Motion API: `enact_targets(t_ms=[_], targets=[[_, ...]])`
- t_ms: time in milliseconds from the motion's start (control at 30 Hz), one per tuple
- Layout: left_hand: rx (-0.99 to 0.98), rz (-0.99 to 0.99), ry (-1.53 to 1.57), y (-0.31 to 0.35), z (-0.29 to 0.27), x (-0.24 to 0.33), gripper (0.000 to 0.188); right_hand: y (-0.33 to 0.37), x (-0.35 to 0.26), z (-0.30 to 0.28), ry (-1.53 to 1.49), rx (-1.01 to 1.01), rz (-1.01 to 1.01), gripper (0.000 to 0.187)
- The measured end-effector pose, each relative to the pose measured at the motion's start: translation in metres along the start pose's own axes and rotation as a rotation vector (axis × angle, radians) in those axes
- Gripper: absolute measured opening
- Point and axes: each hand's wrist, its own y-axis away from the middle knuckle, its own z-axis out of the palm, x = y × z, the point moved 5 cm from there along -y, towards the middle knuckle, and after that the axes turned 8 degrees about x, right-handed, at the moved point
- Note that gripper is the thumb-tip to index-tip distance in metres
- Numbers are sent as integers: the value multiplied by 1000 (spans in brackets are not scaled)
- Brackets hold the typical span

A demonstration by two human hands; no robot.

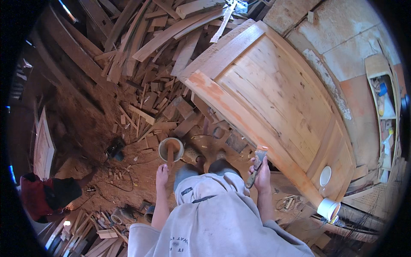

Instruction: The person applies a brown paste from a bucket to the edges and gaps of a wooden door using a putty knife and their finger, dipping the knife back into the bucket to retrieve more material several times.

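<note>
My right hand [262,174] grips a putty knife [257,164] with an orange-smeared blade, held just below the near edge of a large wooden door panel [274,94]. That edge carries an orange filler streak [231,112]. My left hand [162,176] hangs free with its fingers loosely apart, just below a round tub [171,148] of orange-brown paste on the floor. A flat stick stands in the tub. The hand touches neither the tub nor the stick.
Offcuts and planks [150,64] pile across the floor at the upper left. A white cup [328,208] and a round lid [325,175] sit at the door's lower right. A shelf [383,107] stands at the right. Someone in red and black [47,195] crouches at lower left.
</note>
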Motion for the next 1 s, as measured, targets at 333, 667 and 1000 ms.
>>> enact_targets(t_ms=[333,667,1000], targets=[[-122,-203,-32,83,32,-42,37,-5,-20,-117,-78,-48,142,50],[-473,226,-532,157,171,63,44,47,-15,-333,-477,301,-54,38],[-581,458,-557,153,232,140,43,92,36,-387,-527,637,-139,27]])
